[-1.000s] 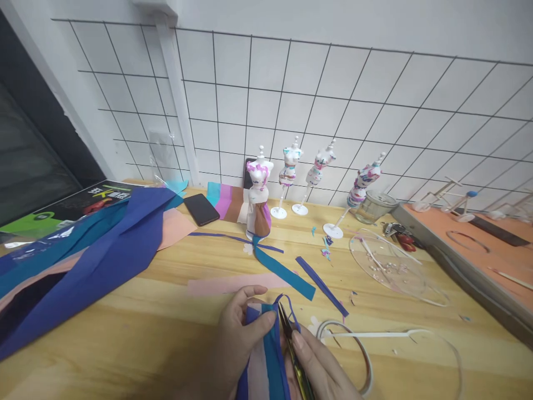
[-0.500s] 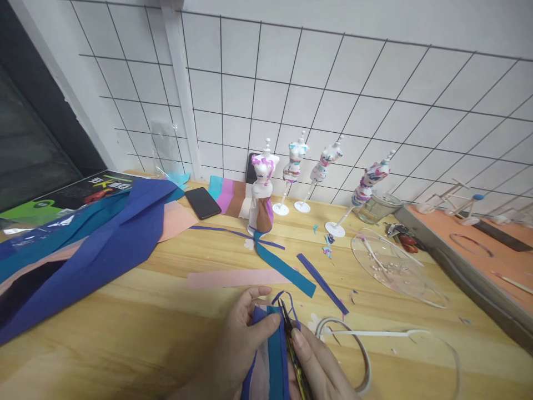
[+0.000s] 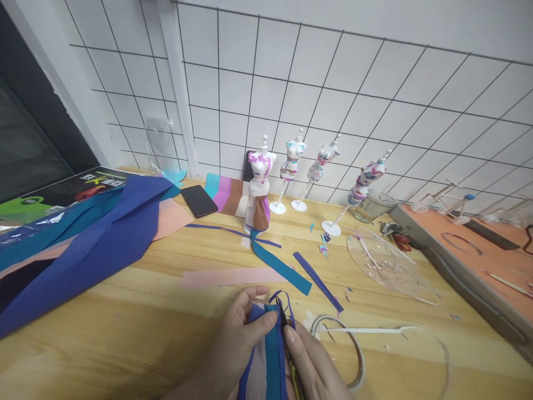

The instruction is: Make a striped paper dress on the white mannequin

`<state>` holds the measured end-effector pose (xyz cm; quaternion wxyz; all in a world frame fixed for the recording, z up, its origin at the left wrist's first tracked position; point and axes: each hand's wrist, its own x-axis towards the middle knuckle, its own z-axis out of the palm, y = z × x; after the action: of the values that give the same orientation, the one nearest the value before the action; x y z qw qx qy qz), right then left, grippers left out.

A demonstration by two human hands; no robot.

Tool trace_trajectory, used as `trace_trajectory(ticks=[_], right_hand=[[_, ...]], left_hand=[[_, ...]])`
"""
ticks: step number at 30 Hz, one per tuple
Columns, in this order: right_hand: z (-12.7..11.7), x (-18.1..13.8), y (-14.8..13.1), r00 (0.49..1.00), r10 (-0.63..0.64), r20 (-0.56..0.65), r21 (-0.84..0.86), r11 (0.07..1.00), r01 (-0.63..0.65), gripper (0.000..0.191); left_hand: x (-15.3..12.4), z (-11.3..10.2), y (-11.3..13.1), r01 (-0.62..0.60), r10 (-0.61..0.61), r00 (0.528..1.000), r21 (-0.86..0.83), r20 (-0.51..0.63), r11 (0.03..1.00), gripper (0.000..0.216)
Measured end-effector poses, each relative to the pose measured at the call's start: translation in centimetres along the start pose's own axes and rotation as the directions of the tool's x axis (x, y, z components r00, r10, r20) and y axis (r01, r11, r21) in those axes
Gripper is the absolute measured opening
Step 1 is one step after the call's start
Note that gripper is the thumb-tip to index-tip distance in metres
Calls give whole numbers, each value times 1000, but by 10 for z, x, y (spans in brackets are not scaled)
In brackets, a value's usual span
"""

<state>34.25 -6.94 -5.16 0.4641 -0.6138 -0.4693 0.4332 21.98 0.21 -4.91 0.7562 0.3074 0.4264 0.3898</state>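
My left hand pinches a striped piece of thin paper or cloth in blue, pale pink and teal, with the thumb on top near its far edge. My right hand is closed around slim scissors with dark tips and a yellow-and-black body. Their tips lie along the blue right border of the striped piece. A narrow blue sliver curls up beside the tips. Beyond the hands lie a pale pink strip, a teal strip and a blue strip.
Several small white mannequins stand by the tiled wall. At the left are large blue sheets and a phone. A tape roll, a clear plate, a glass jar and an orange-topped box are to the right.
The scissor tips, slightly apart before, now look closer together at the blue border. Both hands keep their hold, and the whole view has shifted slightly.
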Motion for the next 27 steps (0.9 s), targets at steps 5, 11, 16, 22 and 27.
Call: trace_trajectory(ticks=[5,11,16,22,27], right_hand=[[0,3,-2,1000,-19,17,-106,994,21,54],[-3,-2,6,997,-76,21,-207,975,78,61],[-4,1,4,995,-99,27,-236,966,103,58],[-3,6,-8,993,-84,83,-187,977,99,60],[-4,2,-8,989,19,149,-93,996,-5,64]], left_hand=[[0,0,-1,1,-1,1000,-7,-3,1000,39],[-1,0,1,29,-29,1000,-7,11,1000,41],[-1,0,1,46,-45,999,-17,13,999,42],[0,0,-1,15,-14,1000,-36,23,999,39],[1,0,-2,22,-20,999,-53,33,998,38]])
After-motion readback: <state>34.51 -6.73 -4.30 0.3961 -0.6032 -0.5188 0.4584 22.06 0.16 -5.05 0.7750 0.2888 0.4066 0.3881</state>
